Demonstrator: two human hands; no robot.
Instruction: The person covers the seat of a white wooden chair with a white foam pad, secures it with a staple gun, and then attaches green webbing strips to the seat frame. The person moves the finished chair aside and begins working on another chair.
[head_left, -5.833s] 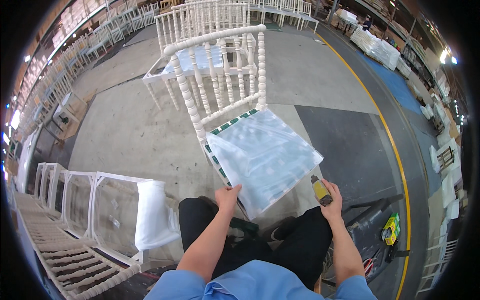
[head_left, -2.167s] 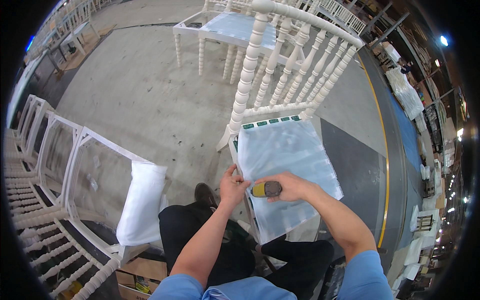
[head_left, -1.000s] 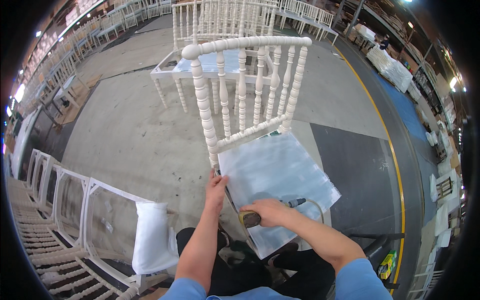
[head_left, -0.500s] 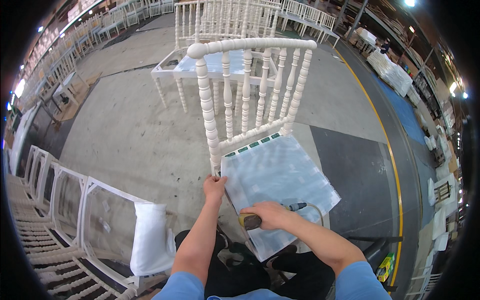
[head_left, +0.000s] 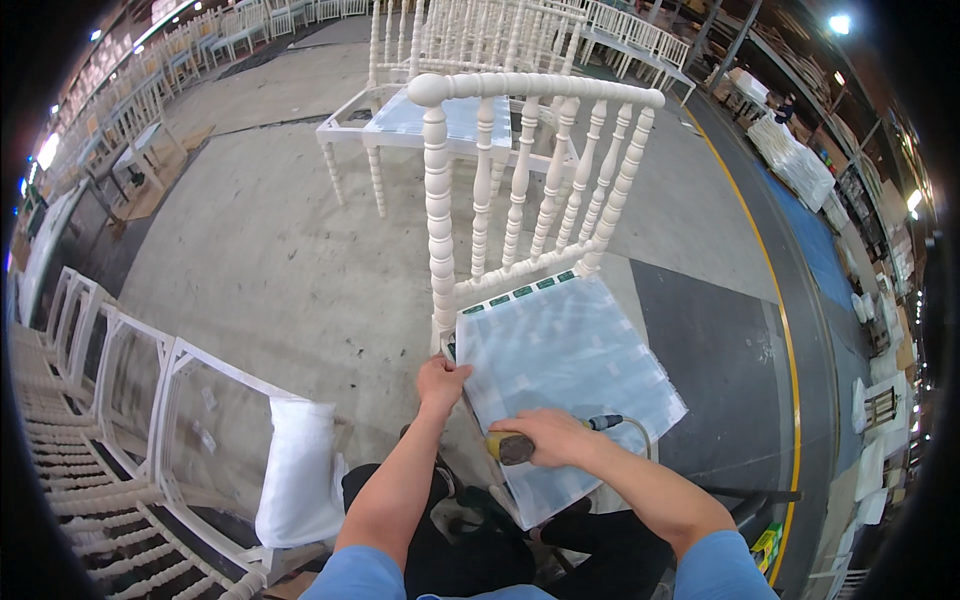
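Note:
A cream chair (head_left: 545, 85) with a turned spindle back stands before me, its seat covered by a pale bluish translucent sheet (head_left: 570, 345) with small green labels along the back edge. At the seat's left edge, near the back post, my left hand (head_left: 443, 384) is closed, fingers pinching the sheet's edge. My right hand (head_left: 556, 436) wraps round a yellow and dark hose-fed tool, apparently an air staple gun (head_left: 512, 447), over the near left part of the seat. Its hose (head_left: 640, 432) curves off to the right. The tool's working end is hidden.
More cream chairs (head_left: 450, 110) stand just beyond. White chair frames (head_left: 170, 400) lie in a row at the left, beside a white wrapped bundle (head_left: 298, 470). A dark bar (head_left: 750, 496) sticks out at the lower right. A yellow floor line (head_left: 790, 380) runs along the right.
The view has shifted slightly, so the chair and both hands appear a little further right. Both hands keep their holds; the left has moved slightly down along the seat's edge.

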